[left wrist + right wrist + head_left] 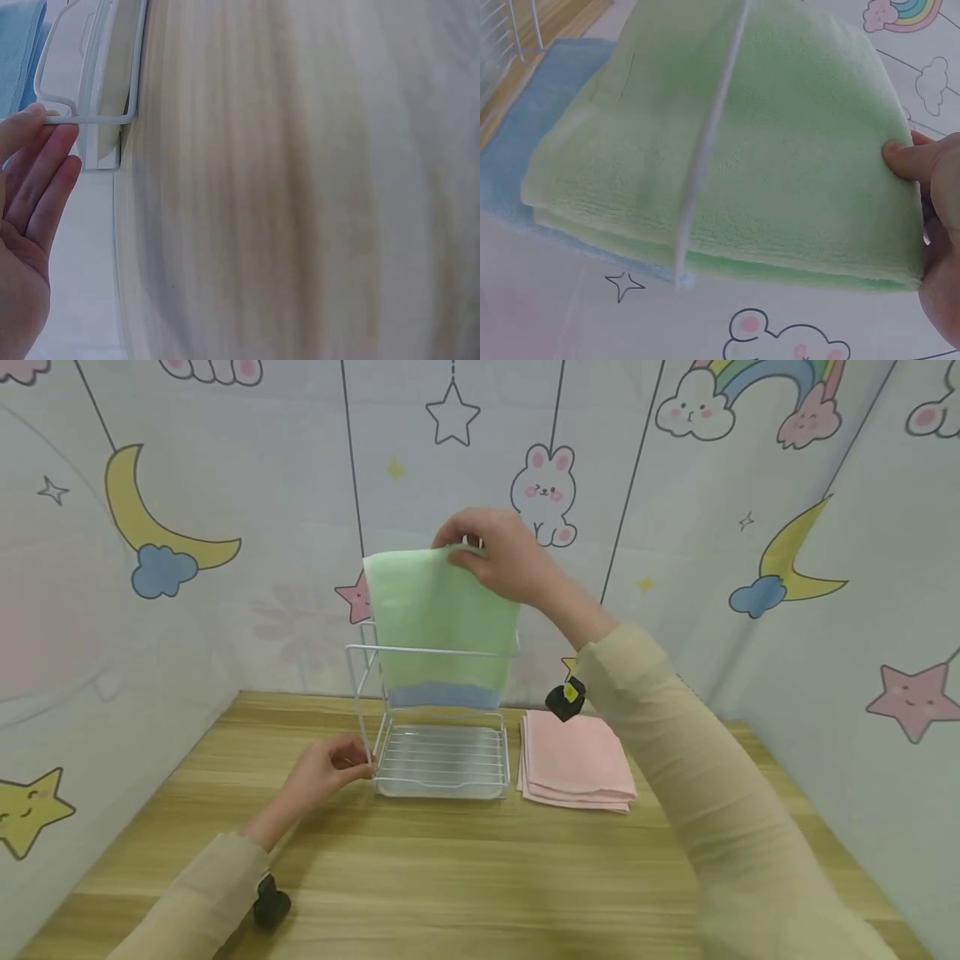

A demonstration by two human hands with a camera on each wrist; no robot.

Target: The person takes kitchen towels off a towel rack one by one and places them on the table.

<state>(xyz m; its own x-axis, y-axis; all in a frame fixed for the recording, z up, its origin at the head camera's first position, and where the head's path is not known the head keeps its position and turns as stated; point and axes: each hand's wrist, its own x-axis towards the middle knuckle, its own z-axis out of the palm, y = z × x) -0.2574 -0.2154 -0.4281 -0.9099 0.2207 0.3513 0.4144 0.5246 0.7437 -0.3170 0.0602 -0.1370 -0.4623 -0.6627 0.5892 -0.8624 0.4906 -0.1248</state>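
Observation:
My right hand [506,556] pinches a folded green towel [446,610] by its top edge. The towel hangs down behind the front top bar of a white wire rack [431,650]. A strip of a blue towel [442,695] shows below the green one, and in the right wrist view the blue towel [562,82] lies behind it; how it is held up is hidden. Low at the rack's left side, my left hand [333,767] grips a wire upright between thumb and fingers, as the left wrist view shows with the fingers [46,169] at the wire.
A stack of folded pink towels [577,760] lies right of the rack on the wooden table [450,877]. The rack's base holds a shallow tray [442,792] under a wire grid. A cartoon-printed cloth wall [285,527] encloses the back and sides.

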